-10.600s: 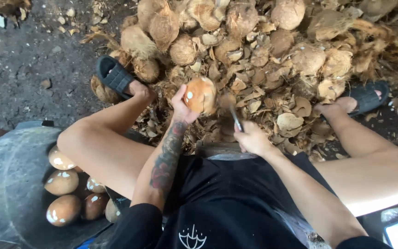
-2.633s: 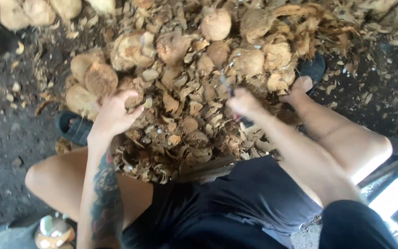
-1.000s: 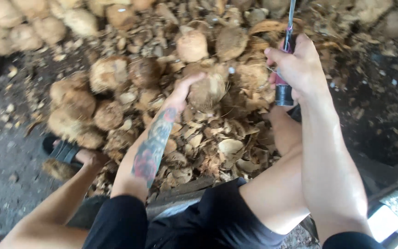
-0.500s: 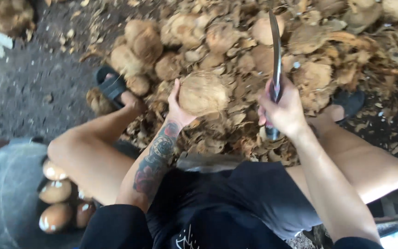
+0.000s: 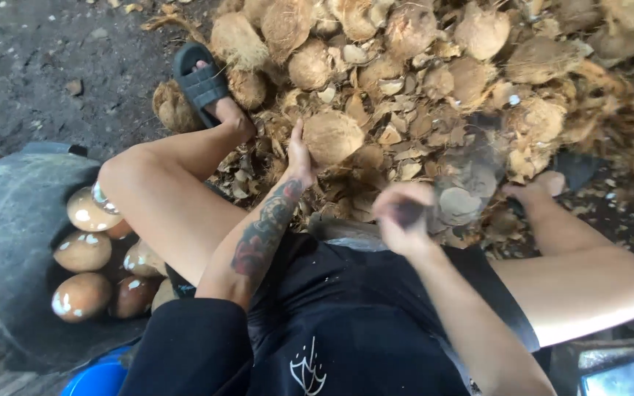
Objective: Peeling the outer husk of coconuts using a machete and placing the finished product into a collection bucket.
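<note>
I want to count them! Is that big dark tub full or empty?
Partly full. The dark tub holds several peeled, shiny coconuts piled at its right side; the person's leg hides the rest.

Dark dirt ground (image 5: 53, 66) (pebbles scattered) under soft daylight, no walls visible.
</note>
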